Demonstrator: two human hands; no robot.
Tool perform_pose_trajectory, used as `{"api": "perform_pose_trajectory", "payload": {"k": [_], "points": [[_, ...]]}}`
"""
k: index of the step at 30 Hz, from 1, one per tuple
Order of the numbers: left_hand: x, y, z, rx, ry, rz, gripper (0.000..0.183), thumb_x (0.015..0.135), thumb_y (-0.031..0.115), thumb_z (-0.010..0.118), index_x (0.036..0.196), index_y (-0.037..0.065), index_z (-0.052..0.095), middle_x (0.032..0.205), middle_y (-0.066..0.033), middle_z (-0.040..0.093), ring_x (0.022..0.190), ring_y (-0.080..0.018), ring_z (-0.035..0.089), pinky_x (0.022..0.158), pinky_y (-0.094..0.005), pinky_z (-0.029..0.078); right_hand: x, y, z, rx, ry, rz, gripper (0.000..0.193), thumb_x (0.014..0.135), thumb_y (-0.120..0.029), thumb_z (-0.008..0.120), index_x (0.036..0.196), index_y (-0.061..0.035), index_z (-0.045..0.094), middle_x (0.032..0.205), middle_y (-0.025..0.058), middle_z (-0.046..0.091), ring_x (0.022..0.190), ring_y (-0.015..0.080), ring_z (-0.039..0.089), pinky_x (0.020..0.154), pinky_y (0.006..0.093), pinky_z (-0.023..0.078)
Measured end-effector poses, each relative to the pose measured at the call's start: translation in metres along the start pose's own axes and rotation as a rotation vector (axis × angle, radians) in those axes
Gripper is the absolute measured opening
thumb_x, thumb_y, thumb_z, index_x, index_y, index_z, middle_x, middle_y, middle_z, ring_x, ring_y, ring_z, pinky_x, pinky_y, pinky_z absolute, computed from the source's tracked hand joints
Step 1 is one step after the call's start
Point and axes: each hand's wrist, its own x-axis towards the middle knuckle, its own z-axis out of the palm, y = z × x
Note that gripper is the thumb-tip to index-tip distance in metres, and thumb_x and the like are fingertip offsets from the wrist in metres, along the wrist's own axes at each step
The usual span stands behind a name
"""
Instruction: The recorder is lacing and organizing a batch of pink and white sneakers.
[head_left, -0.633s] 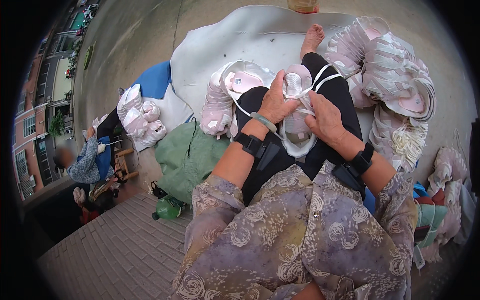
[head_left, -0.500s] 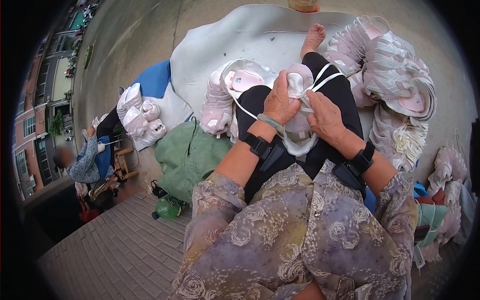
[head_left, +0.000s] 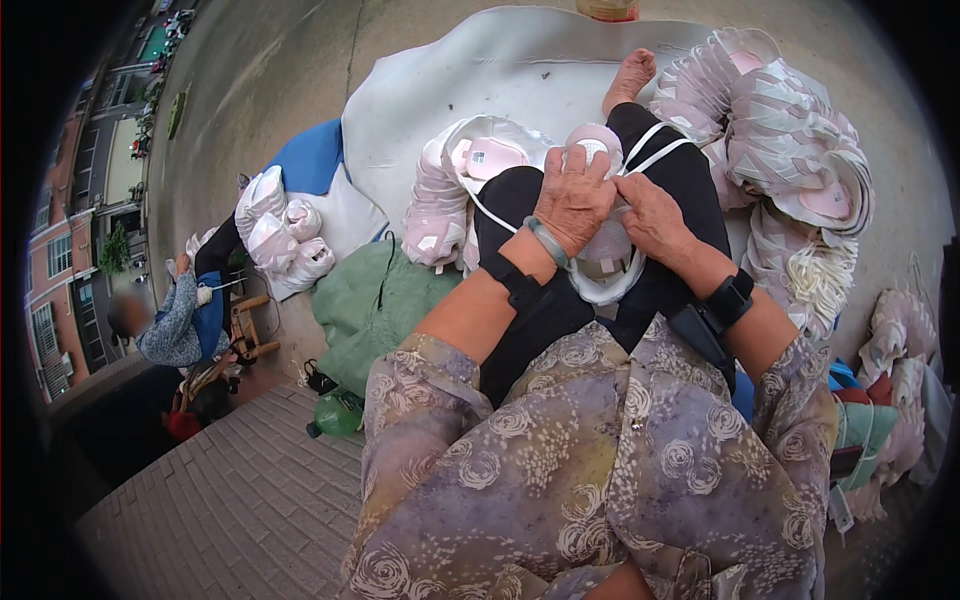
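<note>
I sit on a grey mat (head_left: 520,70) with black-trousered legs stretched out. My left hand (head_left: 572,195) presses down on a pale pink and white shoe upper (head_left: 597,258) resting on my lap, fingers closed over its top. My right hand (head_left: 652,215) grips the same piece from the right side. A white cord (head_left: 660,150) loops from the piece across my leg. A green bangle and black wristband sit on my left wrist, a black watch on the right.
Stacks of pink-white shoe uppers lie left (head_left: 440,200) and right (head_left: 780,130) of my legs, another bundle (head_left: 275,235) farther left. A green sack (head_left: 375,300) and green bottle (head_left: 335,415) lie beside me. Another person (head_left: 170,320) sits at far left on a wooden stool.
Both hands have shifted slightly up and together on the shoe upper; my left hand now covers its top.
</note>
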Motion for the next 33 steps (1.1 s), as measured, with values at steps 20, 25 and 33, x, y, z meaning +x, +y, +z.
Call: {"api": "perform_pose_trajectory", "payload": {"k": [20, 25, 33], "points": [[-0.289, -0.064, -0.15, 0.25, -0.225, -0.952, 0.015, 0.066, 0.013, 0.051, 0.061, -0.002, 0.047, 0.106, -0.0198, 0.049, 0.092, -0.0371, 0.045, 0.078, -0.0441, 0.036, -0.002, -0.001, -0.01, 0.409, -0.074, 0.324, 0.074, 0.064, -0.012, 0.064, 0.126, 0.0021, 0.026, 0.087, 0.0101, 0.053, 0.069, 0.0158, 0.05, 0.067, 0.027, 0.043], [-0.348, -0.06, -0.17, 0.207, -0.391, -1.28, 0.018, 0.07, 0.015, 0.053, 0.068, -0.003, 0.054, 0.088, -0.0145, 0.057, 0.082, -0.0321, 0.052, 0.07, -0.0386, 0.042, -0.002, -0.002, -0.013, 0.465, -0.107, 0.342, 0.073, 0.065, -0.014, 0.063, 0.126, 0.0023, 0.026, 0.085, 0.0103, 0.053, 0.067, 0.016, 0.051, 0.064, 0.0267, 0.043], [-0.232, -0.077, -0.16, -0.881, 0.595, -1.678, 0.015, 0.078, 0.017, 0.053, 0.076, 0.002, 0.051, 0.093, -0.0109, 0.057, 0.08, -0.0223, 0.057, 0.07, -0.0333, 0.046, 0.02, 0.028, -0.009, 0.241, -0.012, 0.225, 0.033, 0.073, -0.011, 0.052, 0.106, -0.0047, 0.051, 0.073, 0.0088, 0.054, 0.062, 0.0186, 0.054, 0.059, 0.0287, 0.043]]}}
